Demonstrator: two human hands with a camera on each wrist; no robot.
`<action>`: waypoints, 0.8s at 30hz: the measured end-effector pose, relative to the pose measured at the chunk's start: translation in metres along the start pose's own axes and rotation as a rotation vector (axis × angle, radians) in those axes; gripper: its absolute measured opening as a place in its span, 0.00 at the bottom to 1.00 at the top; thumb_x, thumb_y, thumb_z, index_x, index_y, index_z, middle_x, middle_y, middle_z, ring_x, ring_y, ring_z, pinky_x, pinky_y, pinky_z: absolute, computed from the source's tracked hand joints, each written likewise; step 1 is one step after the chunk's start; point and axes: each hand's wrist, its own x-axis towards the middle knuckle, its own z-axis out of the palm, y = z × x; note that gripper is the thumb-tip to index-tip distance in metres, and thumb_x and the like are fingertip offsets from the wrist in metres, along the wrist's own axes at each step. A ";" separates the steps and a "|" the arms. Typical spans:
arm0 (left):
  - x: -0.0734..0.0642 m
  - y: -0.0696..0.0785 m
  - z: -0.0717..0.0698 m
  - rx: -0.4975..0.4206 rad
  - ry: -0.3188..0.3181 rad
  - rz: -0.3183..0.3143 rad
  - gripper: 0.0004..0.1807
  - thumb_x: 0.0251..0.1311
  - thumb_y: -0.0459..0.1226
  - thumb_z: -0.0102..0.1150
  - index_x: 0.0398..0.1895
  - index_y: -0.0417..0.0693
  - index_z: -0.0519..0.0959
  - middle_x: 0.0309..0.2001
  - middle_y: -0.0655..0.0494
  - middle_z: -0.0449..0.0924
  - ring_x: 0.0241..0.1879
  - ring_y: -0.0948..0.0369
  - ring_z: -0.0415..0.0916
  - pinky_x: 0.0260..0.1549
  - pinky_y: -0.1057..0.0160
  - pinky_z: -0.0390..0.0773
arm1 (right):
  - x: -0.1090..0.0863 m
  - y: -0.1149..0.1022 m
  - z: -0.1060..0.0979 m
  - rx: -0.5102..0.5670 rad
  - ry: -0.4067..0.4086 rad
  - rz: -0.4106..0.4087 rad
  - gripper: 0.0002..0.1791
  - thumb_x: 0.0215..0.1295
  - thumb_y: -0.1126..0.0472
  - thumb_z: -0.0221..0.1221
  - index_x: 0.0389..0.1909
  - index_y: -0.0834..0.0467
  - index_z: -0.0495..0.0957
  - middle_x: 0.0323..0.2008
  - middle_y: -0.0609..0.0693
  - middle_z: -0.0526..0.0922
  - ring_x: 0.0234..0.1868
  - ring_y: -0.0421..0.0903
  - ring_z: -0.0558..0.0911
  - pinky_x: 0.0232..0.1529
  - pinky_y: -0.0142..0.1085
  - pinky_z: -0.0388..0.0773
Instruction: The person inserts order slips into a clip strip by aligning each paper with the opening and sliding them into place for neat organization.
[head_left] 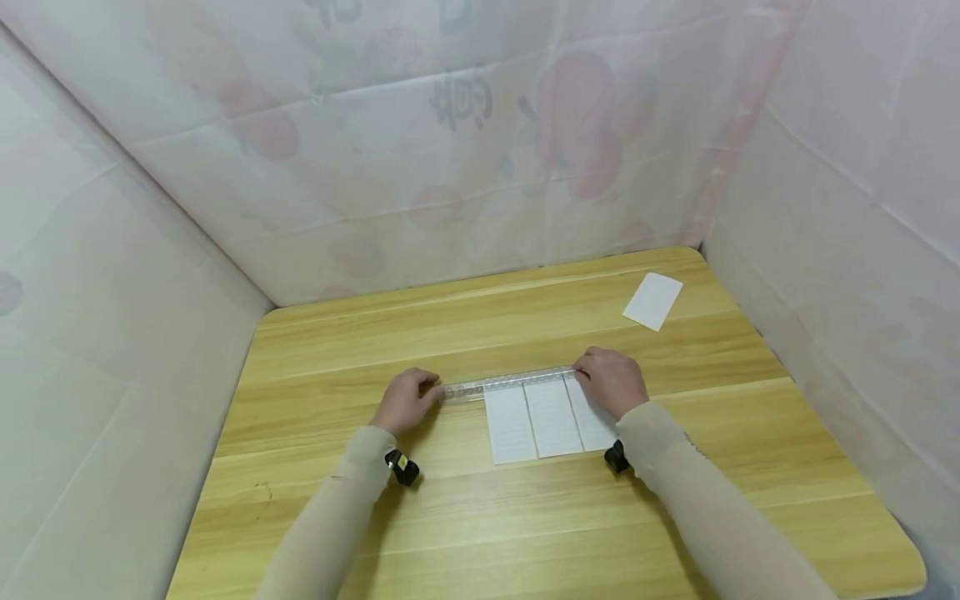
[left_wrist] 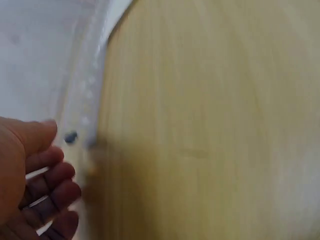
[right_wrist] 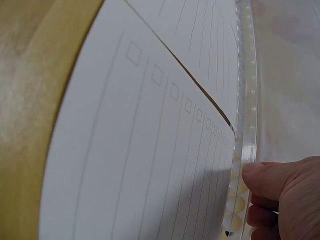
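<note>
A clear plastic ruler point(head_left: 506, 382) with a row of round shapes lies along the top edges of three white lined cards point(head_left: 552, 419), set side by side. My left hand point(head_left: 405, 402) is at the ruler's left end; in the left wrist view its fingers are loosely bent, with the thumb just beside the ruler point(left_wrist: 86, 107). At the other end my right hand point(head_left: 611, 382) pinches the ruler, thumb on its edge and fingers curled, partly hidden. Small checkboxes and lines mark the nearest card point(right_wrist: 145, 135) in the right wrist view.
Another white card point(head_left: 653, 301) lies apart at the back right of the wooden table point(head_left: 360, 533). Fabric walls point(head_left: 420, 167) rise behind the table and along both sides. A small black device is strapped on each wrist.
</note>
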 end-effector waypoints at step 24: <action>0.028 -0.014 0.010 -0.183 -0.028 0.041 0.05 0.52 0.45 0.64 0.31 0.57 0.83 0.31 0.67 0.79 0.32 0.66 0.74 0.33 0.65 0.75 | 0.004 0.016 -0.003 -0.011 -0.012 -0.031 0.08 0.56 0.54 0.62 0.32 0.54 0.85 0.32 0.46 0.81 0.32 0.47 0.80 0.33 0.44 0.76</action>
